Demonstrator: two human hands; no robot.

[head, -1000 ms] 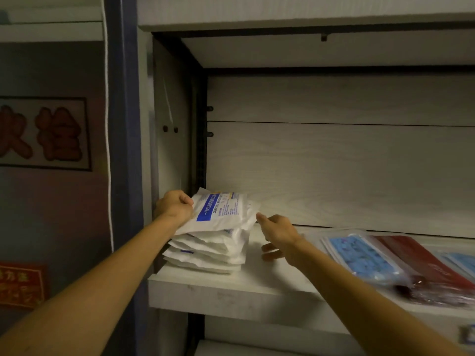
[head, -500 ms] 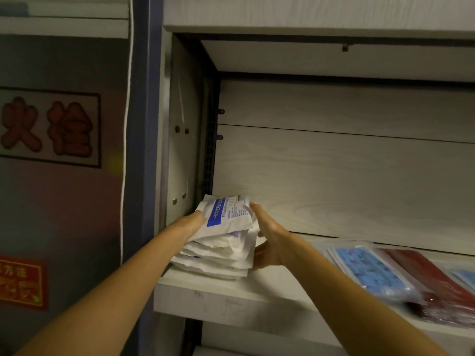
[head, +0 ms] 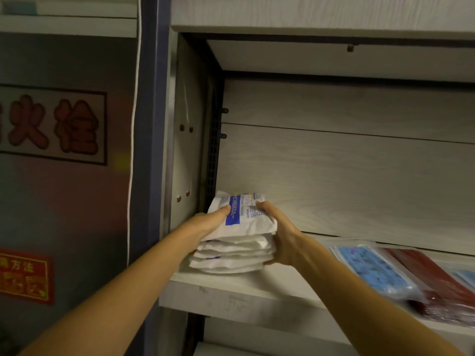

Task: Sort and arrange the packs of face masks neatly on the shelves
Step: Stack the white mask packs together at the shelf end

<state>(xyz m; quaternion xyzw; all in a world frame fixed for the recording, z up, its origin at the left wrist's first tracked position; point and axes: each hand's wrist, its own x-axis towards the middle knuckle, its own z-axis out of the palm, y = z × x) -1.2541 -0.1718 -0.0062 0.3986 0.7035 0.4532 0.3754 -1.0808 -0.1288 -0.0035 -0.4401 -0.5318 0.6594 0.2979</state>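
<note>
A stack of several white face-mask packs sits at the left end of the pale wooden shelf, close to the side panel. The top pack carries a blue label. My left hand grips the stack's left side, thumb lying on the top pack. My right hand grips the right side, thumb on top and fingers under the lower packs. Both hands squeeze the stack between them. Further right on the same shelf lie a clear pack of blue masks and a dark red pack.
The shelf's left side panel stands right beside the stack. Another shelf board closes the space above. A second blue pack shows at the right edge. Left of the unit is a wall with red signs.
My right hand has moved in from the bare shelf to the stack's right side and taken hold. My left hand shifted from the top pack's corner to the left side. The stack looks squared up.
</note>
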